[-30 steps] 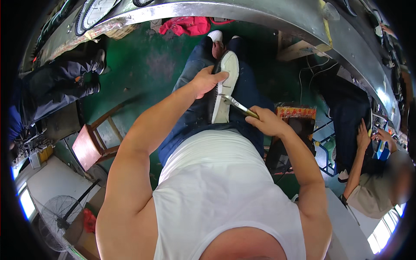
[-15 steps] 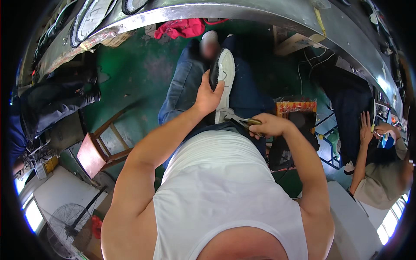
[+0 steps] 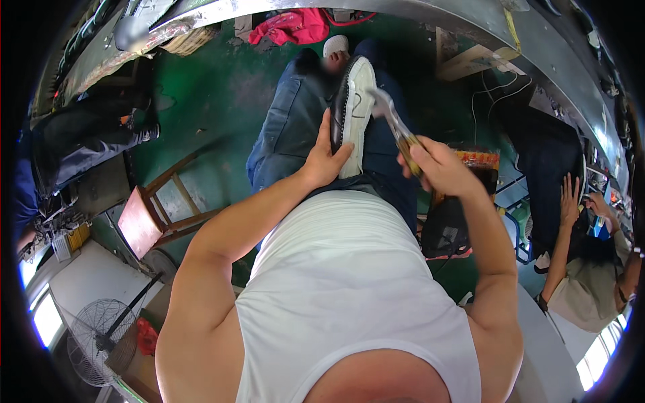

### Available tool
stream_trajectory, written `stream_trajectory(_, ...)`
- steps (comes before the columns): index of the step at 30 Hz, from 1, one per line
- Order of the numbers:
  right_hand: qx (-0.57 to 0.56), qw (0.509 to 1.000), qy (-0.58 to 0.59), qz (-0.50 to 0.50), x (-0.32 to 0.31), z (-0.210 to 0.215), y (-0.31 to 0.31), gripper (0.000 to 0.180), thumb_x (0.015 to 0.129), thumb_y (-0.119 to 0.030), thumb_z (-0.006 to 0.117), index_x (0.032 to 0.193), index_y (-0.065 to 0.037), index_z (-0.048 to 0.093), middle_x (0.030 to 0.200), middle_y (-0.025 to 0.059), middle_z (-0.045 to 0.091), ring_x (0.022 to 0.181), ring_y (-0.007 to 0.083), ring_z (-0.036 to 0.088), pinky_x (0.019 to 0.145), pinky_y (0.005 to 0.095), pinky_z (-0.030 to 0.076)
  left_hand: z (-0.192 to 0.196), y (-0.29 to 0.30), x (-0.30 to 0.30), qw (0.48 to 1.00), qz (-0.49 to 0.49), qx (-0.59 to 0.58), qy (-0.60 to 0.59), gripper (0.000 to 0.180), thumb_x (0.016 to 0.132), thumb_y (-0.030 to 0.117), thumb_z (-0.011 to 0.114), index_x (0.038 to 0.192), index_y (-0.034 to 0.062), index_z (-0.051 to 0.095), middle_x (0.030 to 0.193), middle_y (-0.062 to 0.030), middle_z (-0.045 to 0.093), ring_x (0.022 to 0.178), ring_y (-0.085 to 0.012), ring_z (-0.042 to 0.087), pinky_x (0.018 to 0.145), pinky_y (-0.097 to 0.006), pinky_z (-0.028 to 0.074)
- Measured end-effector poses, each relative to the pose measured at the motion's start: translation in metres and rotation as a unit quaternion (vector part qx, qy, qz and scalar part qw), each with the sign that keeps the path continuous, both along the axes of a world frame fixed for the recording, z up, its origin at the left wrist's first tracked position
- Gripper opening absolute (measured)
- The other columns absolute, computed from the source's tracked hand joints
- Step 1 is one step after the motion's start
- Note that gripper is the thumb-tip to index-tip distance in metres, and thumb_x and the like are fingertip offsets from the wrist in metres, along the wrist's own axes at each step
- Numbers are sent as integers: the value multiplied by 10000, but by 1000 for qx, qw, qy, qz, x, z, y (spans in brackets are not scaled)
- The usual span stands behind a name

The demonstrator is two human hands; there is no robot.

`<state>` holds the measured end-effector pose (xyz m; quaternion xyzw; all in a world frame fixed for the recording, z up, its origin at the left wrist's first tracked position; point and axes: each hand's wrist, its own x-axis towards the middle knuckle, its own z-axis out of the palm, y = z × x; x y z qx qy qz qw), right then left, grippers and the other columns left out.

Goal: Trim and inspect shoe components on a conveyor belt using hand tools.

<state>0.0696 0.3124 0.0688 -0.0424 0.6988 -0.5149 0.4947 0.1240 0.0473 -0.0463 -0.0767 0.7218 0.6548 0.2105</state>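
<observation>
Green workshop floor (image 3: pixel 201 87), frame centre: shoe (image 3: pixel 355 107) is gripped by left hand (image 3: pixel 322 158); pliers (image 3: pixel 396 131) are clenched in right hand (image 3: pixel 433 164); firm bracing is advised.

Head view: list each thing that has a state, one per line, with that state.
Shoe: sole up, lying along the lap, held.
Left hand: closed around the shoe's near end.
Right hand: closed on the pliers' handles.
Pliers: raised, head beside the shoe's sole; whether it touches is unclear.
Stool: tipped on its side on the floor.
Fan: standing; running or not, cannot tell.
</observation>
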Motion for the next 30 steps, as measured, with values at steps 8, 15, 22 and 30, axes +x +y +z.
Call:
stream_trajectory(8, 50, 956, 287, -36, 7, -53, -24, 346, 1005, -311, 484, 991, 15, 598, 857, 206, 657, 811, 385, 651, 742, 438, 493, 23, -28, -29, 986, 16, 154, -67, 831, 899, 97, 672, 1555, 34, 165, 1454, -142, 441, 1295, -220, 477, 1072, -353, 404)
stream_trajectory(15, 15, 965, 188, -185, 23, -84, -9, 364, 1022, -305, 444, 935, 14, 596, 756, 116, 649, 690, 212, 651, 671, 336, 505, 118, -67, -65, 950, 49, 304, -56, 763, 836, 142, 726, 1479, -8, 344, 1336, -121, 566, 1171, -214, 587, 999, -339, 468)
stream_trajectory(22, 24, 983, 147, -112, 2, -95, -5, 374, 1038, -298, 412, 960, 27, 579, 795, 94, 647, 673, 161, 631, 661, 317, 507, 247, -43, -274, 991, 11, 75, 110, 663, 901, 140, 685, 1467, 4, 369, 1206, -132, 633, 1021, -197, 650, 852, -338, 548)
stream_trajectory(30, -54, 985, 28, -164, -14, -109, 0, 380, 1056, -305, 384, 1021, 20, 578, 855, 99, 654, 695, 157, 646, 664, 310, 521, 223, -23, -495, 568, -123, -722, 376, 695, 892, 246, 617, 1520, 175, 329, 1563, -59, 328, 1416, -351, 340, 1048, -586, 389)
